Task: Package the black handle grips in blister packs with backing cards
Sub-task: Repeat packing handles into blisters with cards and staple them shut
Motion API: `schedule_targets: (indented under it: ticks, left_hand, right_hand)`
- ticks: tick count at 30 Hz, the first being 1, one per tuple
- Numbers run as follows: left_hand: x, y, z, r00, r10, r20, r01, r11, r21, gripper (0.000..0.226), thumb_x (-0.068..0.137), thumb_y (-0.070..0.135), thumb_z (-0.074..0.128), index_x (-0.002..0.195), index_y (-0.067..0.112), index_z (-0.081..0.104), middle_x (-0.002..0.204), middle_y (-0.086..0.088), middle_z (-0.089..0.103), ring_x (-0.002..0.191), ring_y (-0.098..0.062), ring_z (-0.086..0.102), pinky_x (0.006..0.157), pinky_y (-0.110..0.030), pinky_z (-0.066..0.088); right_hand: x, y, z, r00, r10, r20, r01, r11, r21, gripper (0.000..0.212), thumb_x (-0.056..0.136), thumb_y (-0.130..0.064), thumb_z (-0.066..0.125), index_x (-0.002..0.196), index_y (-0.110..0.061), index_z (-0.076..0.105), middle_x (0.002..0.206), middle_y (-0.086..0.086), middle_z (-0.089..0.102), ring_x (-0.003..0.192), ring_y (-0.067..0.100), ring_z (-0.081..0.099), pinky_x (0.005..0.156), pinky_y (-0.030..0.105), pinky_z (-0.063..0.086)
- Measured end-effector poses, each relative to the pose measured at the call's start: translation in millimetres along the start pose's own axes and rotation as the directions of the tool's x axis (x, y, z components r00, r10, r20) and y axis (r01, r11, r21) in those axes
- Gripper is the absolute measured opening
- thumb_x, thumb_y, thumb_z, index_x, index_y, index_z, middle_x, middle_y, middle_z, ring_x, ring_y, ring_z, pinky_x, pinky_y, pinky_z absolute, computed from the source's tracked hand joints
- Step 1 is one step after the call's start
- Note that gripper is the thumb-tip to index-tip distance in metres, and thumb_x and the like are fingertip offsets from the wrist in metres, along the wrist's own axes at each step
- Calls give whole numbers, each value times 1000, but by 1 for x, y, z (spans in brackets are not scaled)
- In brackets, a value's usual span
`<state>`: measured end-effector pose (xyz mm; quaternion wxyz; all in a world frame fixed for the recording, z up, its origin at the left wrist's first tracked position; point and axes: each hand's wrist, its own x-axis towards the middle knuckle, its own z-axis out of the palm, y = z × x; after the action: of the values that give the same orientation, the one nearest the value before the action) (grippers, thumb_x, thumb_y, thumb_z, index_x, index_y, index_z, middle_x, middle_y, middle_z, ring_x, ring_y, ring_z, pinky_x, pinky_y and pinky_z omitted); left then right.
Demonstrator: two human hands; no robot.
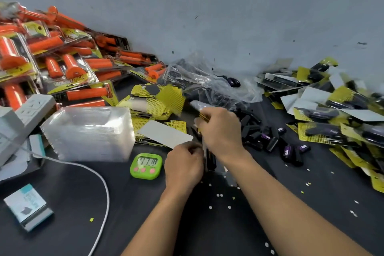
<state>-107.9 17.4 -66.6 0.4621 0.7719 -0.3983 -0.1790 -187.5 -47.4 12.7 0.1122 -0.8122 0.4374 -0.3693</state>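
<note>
2 hands meet low over the desk as we work on 1 blister pack. Our left hand pinches its near end with curled fingers, and our right hand grips the far end, where a strip of yellow backing card shows. A black handle grip is visible in the pack between the 2 hands. Blur hides whether the card is fully seated.

We judge the pack light. Its clear shell looks thin, slick and easily dented, the card stiff but creasable, and the grip rubbery and unlikely to slide. It is best held by the flat rim at both ends, never by the bubble.

Supplies lie near: a stack of empty blister shells and a spread of backing cards to the left, loose black grips just right of the hands, and finished packs heaped at far right. Orange-grip packs pile up at the left wall, and a green timer sits beside our left hand.
</note>
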Motion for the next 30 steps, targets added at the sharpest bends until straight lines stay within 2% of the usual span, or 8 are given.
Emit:
schedule_targets:
  ticks: [3,5,8,11,14,18,25,30]
  left_hand:
    - [-1,1,4,1000,2,-15,-2,1000,-6,18,83,48,56,78,47,73,73,22,66,86,-12,67,67,-27,42]
    - [0,1,5,1000,16,-19,-16,1000,19,29,80,54,54,94,43,76,75,23,66,92,-14,67,71,-29,43]
    - [0,0,3,999,35,19,-36,998,43,41,76,60,58,112,45,71,95,15,75,95,-15,68,80,-36,53]
    - [-2,3,-1,997,48,62,-50,998,41,46,71,53,67,117,53,64,88,18,75,90,-9,68,79,-36,56]
    - [-5,6,-4,996,38,79,-38,999,0,46,68,48,66,113,55,65,73,30,70,84,0,67,74,-32,54]
    - [-6,8,-5,998,42,55,-42,999,-1,39,77,38,75,115,46,71,65,35,65,85,-5,68,77,-31,52]
    - [-5,4,-3,1000,18,-18,-19,999,-39,30,81,29,75,110,35,75,70,20,69,81,-5,68,74,-26,49]
    - [-2,5,-4,999,-25,-25,24,998,-61,29,83,27,73,111,27,79,73,15,71,81,-9,69,78,-27,51]
  right_hand:
    - [-31,5,-29,963,245,-113,-186,905,382,28,95,-19,61,69,-27,54,58,-8,53,57,21,57,55,36,47]
    - [-61,7,-43,934,357,25,-294,725,623,25,99,-10,54,79,-24,61,64,2,59,51,31,57,51,44,50]
    - [-104,6,-61,894,385,229,-410,496,765,29,103,-5,50,100,-27,67,70,4,68,42,20,51,41,26,42]
    - [-134,13,-73,873,464,151,-441,619,650,33,98,-12,59,113,-41,63,71,1,71,39,18,55,40,25,42]
    - [-152,15,-78,949,302,-88,-285,944,165,46,89,-16,66,117,-53,63,67,-8,69,46,11,57,48,22,44]
    - [-169,5,-65,989,-4,-147,-37,961,-273,54,59,6,81,102,-26,83,66,-7,70,41,22,51,42,25,45]
    - [-185,-1,-37,996,-84,-40,72,968,-240,43,67,-9,50,93,-21,82,89,-15,77,42,10,50,44,18,40]
    - [-180,0,-44,998,-41,-54,30,981,-193,60,37,0,89,92,-25,81,64,-10,65,43,13,45,41,23,39]
